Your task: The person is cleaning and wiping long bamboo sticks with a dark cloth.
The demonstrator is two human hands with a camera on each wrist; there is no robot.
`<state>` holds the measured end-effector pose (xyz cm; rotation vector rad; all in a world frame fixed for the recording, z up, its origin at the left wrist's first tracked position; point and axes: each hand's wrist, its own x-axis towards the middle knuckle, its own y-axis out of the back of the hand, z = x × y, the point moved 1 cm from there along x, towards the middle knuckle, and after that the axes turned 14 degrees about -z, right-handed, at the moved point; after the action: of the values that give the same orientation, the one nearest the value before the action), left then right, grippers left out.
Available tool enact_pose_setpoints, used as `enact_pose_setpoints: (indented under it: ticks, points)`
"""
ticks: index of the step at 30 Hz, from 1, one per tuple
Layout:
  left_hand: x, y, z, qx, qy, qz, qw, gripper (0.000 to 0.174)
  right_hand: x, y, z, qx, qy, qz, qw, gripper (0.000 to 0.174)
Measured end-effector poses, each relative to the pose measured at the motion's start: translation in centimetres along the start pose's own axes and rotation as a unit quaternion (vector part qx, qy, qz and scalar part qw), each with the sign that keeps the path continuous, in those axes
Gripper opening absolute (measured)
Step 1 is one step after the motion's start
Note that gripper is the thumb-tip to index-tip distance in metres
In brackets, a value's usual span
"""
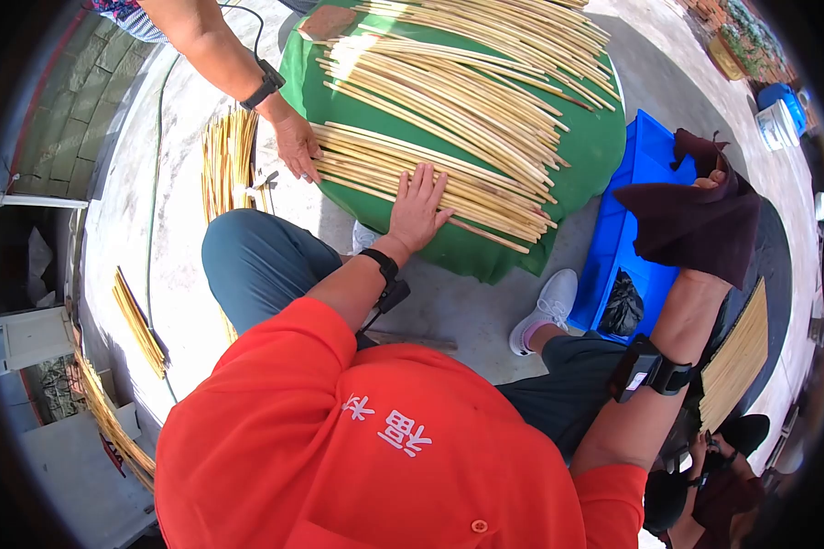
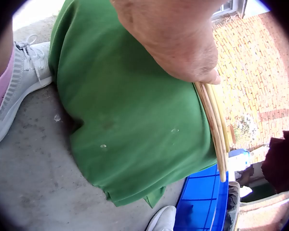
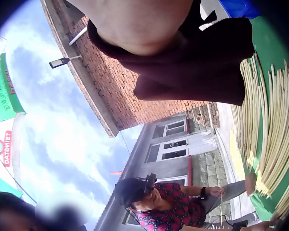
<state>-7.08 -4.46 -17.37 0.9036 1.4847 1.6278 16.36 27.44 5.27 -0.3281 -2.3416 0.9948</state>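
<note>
My left hand point(image 1: 418, 209) lies with straight fingers across a row of thin peeled sticks point(image 1: 485, 197) on a green cloth point(image 1: 584, 156). In the left wrist view the stick ends point(image 2: 218, 139) jut out beyond that hand point(image 2: 183, 43) over the cloth's edge. Off to the right, above a blue crate point(image 1: 645, 151), my right hand point(image 1: 710, 179) holds a dark maroon cloth point(image 1: 696, 224), which hides most of the hand. The cloth point(image 3: 197, 72) hangs loosely in the right wrist view. Another person's hand point(image 1: 295, 146) touches the left ends of the same row.
More sticks point(image 1: 449, 87) spread over the far part of the round table. A brownish block point(image 1: 327, 23) sits at its far left edge. A tied stick bundle point(image 1: 229, 165) stands left of my knee. The blue crate contains a black plastic bag point(image 1: 623, 306).
</note>
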Motion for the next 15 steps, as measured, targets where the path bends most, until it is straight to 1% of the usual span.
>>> enact_pose_setpoints:
  ticks: [1,2,3,5,8,11,12,13,14,15]
  points:
    - [-0.1,0.0,0.0,-0.003,-0.002,-0.003,1.0,0.067,-0.1,1.6,-0.8,-0.277,0.0,0.035,0.96,0.032]
    - [-0.3,-0.1,0.0,-0.002,-0.002,-0.003,1.0,0.067,-0.3,3.2,-1.5,-0.532,0.0,0.067,0.844,0.03]
    - [-0.3,-0.1,0.1,-0.004,-0.003,-0.001,1.0,0.067,-0.4,3.2,-1.3,-0.532,0.0,0.067,0.844,0.03]
    - [-0.2,-0.1,0.1,-0.007,-0.004,0.002,1.0,0.068,-0.6,3.3,-1.1,-0.598,-0.01,0.064,0.799,0.03]
    - [0.9,0.2,0.1,-0.014,-0.014,0.012,1.0,0.069,-1.1,3.0,-0.8,-0.69,-0.026,0.059,0.721,0.03]
    - [3.6,0.2,-0.1,0.009,-0.01,0.025,1.0,0.069,-1.5,2.5,-0.3,-0.772,-0.041,0.052,0.632,0.03]
    - [4.6,0.2,-0.2,0.01,0.006,0.026,1.0,0.07,-1.3,1.9,-0.1,-0.773,-0.04,0.051,0.632,0.03]
    - [5.5,0.4,-0.3,0.01,0.021,0.027,0.999,0.07,-1.2,1.3,0.0,-0.397,-0.035,0.003,0.917,0.033]
    - [6.2,0.5,-0.4,0.008,0.028,0.033,0.999,0.07,-1.0,0.5,0.1,0.069,-0.023,-0.045,0.996,0.036]
    - [6.5,0.3,-0.1,0.006,0.029,0.034,0.999,0.07,-0.8,-0.5,0.4,0.067,-0.024,-0.045,0.996,0.036]
